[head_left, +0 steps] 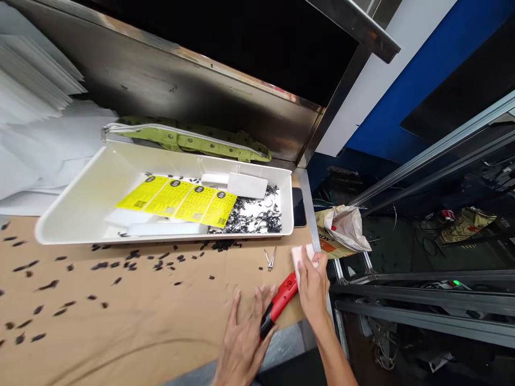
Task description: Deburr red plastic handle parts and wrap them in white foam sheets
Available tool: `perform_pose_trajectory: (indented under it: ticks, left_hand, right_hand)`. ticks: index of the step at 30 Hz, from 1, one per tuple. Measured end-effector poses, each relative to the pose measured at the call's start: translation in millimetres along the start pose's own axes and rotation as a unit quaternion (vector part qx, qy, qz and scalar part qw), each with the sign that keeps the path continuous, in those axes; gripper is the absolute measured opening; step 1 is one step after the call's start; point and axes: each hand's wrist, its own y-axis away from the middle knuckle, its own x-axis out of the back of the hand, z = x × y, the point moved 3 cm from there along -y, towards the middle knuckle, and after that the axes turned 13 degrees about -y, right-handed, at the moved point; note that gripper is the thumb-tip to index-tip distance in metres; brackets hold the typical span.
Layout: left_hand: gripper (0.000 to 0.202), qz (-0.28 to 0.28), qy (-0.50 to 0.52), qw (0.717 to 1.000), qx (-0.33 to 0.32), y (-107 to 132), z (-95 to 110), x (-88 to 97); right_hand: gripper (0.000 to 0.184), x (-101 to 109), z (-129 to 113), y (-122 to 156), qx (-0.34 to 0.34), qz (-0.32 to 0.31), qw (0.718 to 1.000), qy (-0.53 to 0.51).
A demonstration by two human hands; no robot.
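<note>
A red and black handheld power tool (285, 296) lies slanting across the front right of the table. My left hand (243, 338) is beside its black handle, fingers stretched and spread, with the handle between thumb and forefinger. At the tool's far end, my right hand (314, 284) is closed on a white foam pad (298, 257). The pad partly hides that end of the tool. A small pair of metal nippers (271, 260) lies just beyond the tool, its jaws and handles apart.
A white bin (161, 239) holds yellow label sheets (177, 199), white foam blocks (247, 185) and small black parts. More black parts (132, 265) are scattered over the brown tabletop. A green zip pouch (193, 142) lies behind; a paper bag (346, 230) stands past the right edge.
</note>
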Motion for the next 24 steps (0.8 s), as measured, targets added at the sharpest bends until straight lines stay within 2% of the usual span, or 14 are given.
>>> perform_pose_trajectory:
  ticks: [3, 8, 12, 14, 16, 18, 21, 24]
  left_hand:
    - [0.068, 0.0, 0.0, 1.0, -0.019, -1.7, 2.8, 2.3]
    - [0.069, -0.02, -0.014, 0.999, -0.049, -5.8, -1.3, 2.4]
    - [0.072, -0.036, -0.031, 0.991, -0.125, -14.3, -9.1, 10.5]
    - [0.066, -0.058, -0.043, 0.986, -0.149, -20.7, -8.0, 17.2]
    - [0.056, -0.061, -0.064, 0.988, -0.128, -29.5, -2.3, 22.9]
    - [0.044, -0.063, -0.089, 0.991, -0.078, -39.3, 6.5, 23.6]
    - [0.023, -0.09, -0.096, 0.991, -0.012, -51.5, 18.5, 14.6]
    - [0.018, -0.115, -0.059, 0.991, 0.016, -57.1, 22.5, 4.6]
  right_hand:
    - [0.045, 10.3, 5.9, 6.6, 0.028, -0.058, 0.998, -0.025]
    - [0.044, 21.5, 15.5, 7.0, 0.061, -0.134, 0.989, -0.004]
    - [0.044, 23.2, 26.0, 13.8, 0.037, -0.118, 0.992, -0.021]
    - [0.044, 20.4, 29.2, 22.5, 0.031, -0.092, 0.995, -0.026]
    - [0.044, 16.3, 30.2, 31.0, 0.032, -0.066, 0.997, -0.023]
    - [0.044, 12.6, 30.1, 37.2, 0.033, -0.042, 0.998, -0.017]
    - [0.044, 8.5, 29.4, 40.2, 0.037, -0.022, 0.999, -0.01]
    - [0.044, 6.1, 27.6, 31.9, 0.048, -0.021, 0.999, 0.006]
